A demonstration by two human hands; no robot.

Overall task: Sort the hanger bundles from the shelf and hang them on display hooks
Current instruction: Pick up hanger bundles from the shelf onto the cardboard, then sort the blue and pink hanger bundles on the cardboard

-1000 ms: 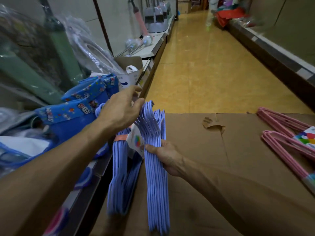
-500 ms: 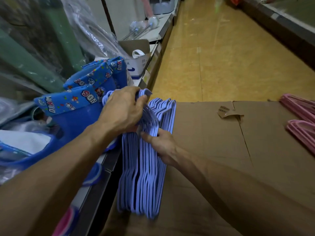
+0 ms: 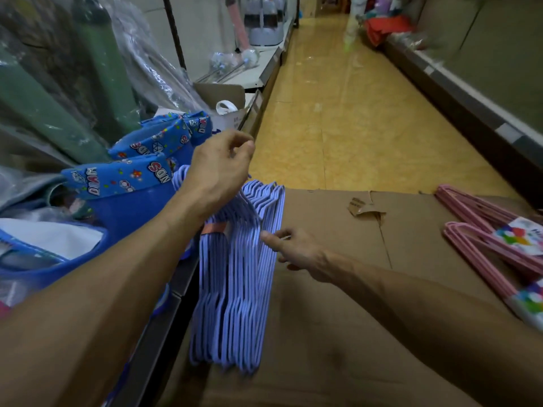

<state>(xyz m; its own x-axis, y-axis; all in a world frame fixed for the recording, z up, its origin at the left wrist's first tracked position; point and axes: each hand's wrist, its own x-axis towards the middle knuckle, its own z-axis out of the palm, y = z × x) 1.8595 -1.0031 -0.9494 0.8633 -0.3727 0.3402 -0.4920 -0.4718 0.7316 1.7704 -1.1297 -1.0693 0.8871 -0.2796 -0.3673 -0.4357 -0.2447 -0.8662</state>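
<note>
Two bundles of light-blue hangers (image 3: 235, 289) stand on edge, side by side, between the shelf edge and a flat cardboard box (image 3: 352, 289); an orange band shows on the left one. My left hand (image 3: 220, 168) hovers over their hooks with fingers curled and thumb meeting forefinger; what it pinches is hidden. My right hand (image 3: 296, 251) lies on the cardboard, its thumb and forefinger pinching the outermost hangers at the right side. Two pink hanger bundles (image 3: 482, 227) with colourful labels lie on the cardboard at the far right.
Blue printed buckets (image 3: 123, 183) and plastic-wrapped goods crowd the shelf (image 3: 164, 333) on the left. A small white box (image 3: 232, 118) sits behind them. The yellow aisle floor (image 3: 352, 127) runs ahead, with a dark low shelf (image 3: 470, 113) along the right.
The two blue bundles have been brought together. My left hand has lifted off the hooks and curled above them. My right hand slid from round the bundle to its right side.
</note>
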